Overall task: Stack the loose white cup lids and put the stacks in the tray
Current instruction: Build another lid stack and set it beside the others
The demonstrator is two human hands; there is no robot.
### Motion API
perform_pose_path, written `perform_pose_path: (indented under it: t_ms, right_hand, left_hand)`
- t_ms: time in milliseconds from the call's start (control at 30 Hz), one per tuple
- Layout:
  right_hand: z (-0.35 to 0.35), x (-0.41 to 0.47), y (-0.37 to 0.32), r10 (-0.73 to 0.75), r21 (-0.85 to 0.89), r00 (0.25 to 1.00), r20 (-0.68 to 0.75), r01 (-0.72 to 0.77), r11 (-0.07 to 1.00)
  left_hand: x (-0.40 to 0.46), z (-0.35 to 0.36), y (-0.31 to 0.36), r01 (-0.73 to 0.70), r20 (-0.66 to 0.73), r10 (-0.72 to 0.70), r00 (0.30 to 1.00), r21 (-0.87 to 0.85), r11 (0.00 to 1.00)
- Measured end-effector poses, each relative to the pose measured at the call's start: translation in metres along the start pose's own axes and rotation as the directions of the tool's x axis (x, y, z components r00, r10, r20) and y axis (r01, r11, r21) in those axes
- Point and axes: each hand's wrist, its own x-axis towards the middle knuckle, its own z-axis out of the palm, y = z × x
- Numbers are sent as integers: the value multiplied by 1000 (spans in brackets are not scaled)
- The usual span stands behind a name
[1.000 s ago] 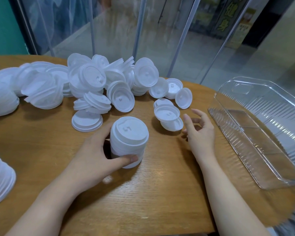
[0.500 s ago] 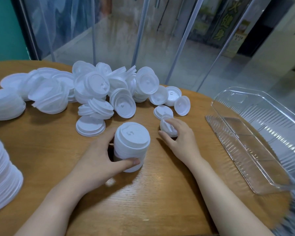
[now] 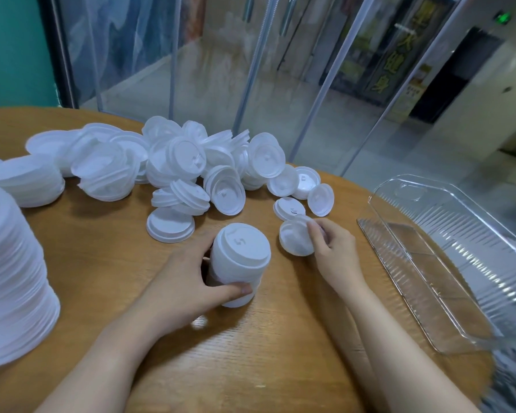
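Wooden counter (image 3: 87, 263): left hand (image 3: 179, 281) fingers clamped on lid stack (image 3: 239, 263); right hand (image 3: 337, 251) fingers pinch loose lid (image 3: 295, 238), near right-edge tray (image 3: 459, 263).

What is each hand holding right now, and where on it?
The left hand grips the stack of white lids around its side. The right hand pinches a loose lid at its rim.

Single head-worn view, wide-angle, looking forward and down at close range onto the table (image 3: 81, 263); glass wall toward 12 o'clock, tray (image 3: 447, 263) at 3 o'clock.
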Motion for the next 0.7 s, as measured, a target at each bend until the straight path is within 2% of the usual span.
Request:
perform_pose_path:
  t_ms: [100,267,333,433,567,700]
  right_hand:
    - [-7,-6,-3,-44,-17,999,14,44,999]
    - [-11,-16,-2,-3,107,998,-57,9,994]
    - [-10,-17,2,28,118,999,-33,-24,993]
    - [-10,-19,10,55,19,998,41,-56,998]
    - [-13,-20,19,39,-134,994,105,-25,991]
    - [-18,-19,24,51,-176,988,147,-25,984]
  left_hand:
    - [0,0,0,-3,-4,3,1000,9,1000]
    - [-1,-1,-1,-9,-4,9,1000,-8,1000]
    - [-1,-1,-1,-3,-2,3,1000,-11,1000]
    - [0,-1,-2,2,-1,-2,1000,-1,1000]
    - [0,0,-3,14,5,-14,1000,4,1000]
    - [1,-1,-2,35,15,-35,999,-7,999]
